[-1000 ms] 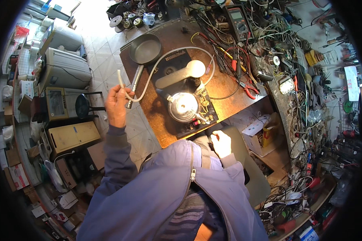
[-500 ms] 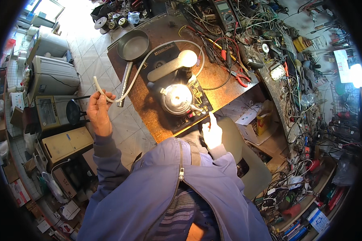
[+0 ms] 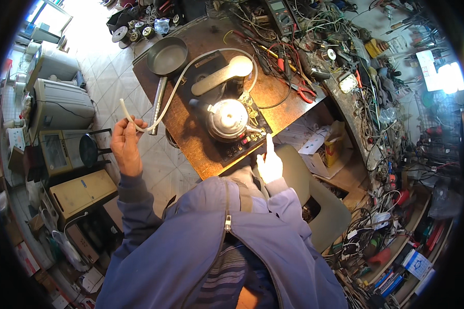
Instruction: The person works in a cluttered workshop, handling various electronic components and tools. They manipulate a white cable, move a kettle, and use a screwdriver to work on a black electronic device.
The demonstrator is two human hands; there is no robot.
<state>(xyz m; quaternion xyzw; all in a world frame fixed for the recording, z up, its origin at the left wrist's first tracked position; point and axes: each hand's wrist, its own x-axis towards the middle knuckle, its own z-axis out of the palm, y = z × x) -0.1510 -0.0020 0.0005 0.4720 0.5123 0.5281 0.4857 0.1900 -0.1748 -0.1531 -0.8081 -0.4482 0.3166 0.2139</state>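
Note:
My left hand (image 3: 126, 148) is closed, pinching a pale flexible hose (image 3: 166, 107) near its free end, which points up left of the table. From there the hose loops around the back of a black electric tea stove (image 3: 202, 68). My right hand (image 3: 270, 165) has its index finger stretched out, the other fingers curled, and holds nothing. Its fingertip is at the stove's front right corner, by the buttons; whether it touches cannot be told. A shiny metal kettle (image 3: 226, 122) sits on the stove, its spout toward the buttons. Behind it is a rounded light-coloured arm (image 3: 215, 81), brightly lit at one end.
A dark frying pan (image 3: 166, 56) lies at the back left of the brown table (image 3: 288, 114), its handle toward me. Red-handled pliers (image 3: 307, 95), test leads and a multimeter (image 3: 283, 19) lie at the right. Tangled cables cover the right bench. A grey chair (image 3: 322, 213) stands beside me.
The table and its things appear slightly higher in the picture as the view shifts. My left hand keeps its hold on the hose; my right finger stays at the stove's corner.

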